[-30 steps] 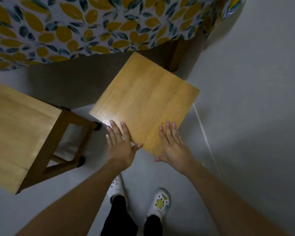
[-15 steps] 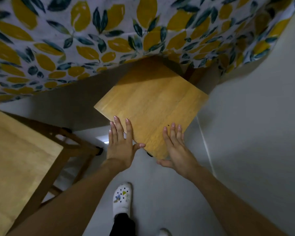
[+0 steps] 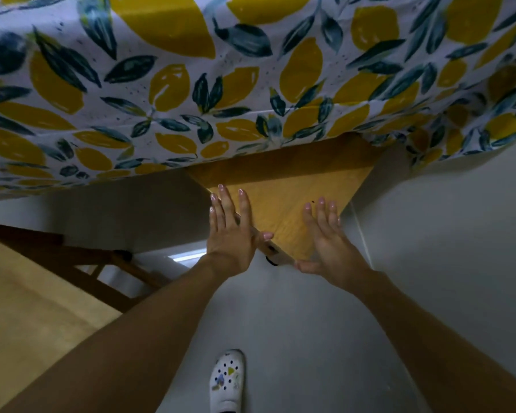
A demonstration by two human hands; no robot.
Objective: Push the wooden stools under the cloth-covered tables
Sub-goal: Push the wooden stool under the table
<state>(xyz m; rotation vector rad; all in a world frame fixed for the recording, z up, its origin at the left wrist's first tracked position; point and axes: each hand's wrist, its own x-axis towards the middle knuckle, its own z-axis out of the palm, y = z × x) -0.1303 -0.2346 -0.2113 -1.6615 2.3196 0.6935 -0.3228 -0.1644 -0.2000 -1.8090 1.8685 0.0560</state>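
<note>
A light wooden stool stands corner-first toward me, its far half hidden beneath the hanging edge of the lemon-print tablecloth. My left hand lies flat along the stool's near left edge, fingers spread, thumb hooked over the rim. My right hand rests flat on the near right edge, fingers apart and thumb at the corner. Neither hand wraps around anything. A second wooden stool stands at the lower left, out from the table.
Grey floor stretches below and to the right. The second stool's dark wooden legs angle toward my left forearm. One white clog shows at the bottom centre. A pale wall rises on the right.
The stool has slid forward beneath the tablecloth, with both hands following it. Much less of its seat shows than a second ago, and the cloth fills more of the view.
</note>
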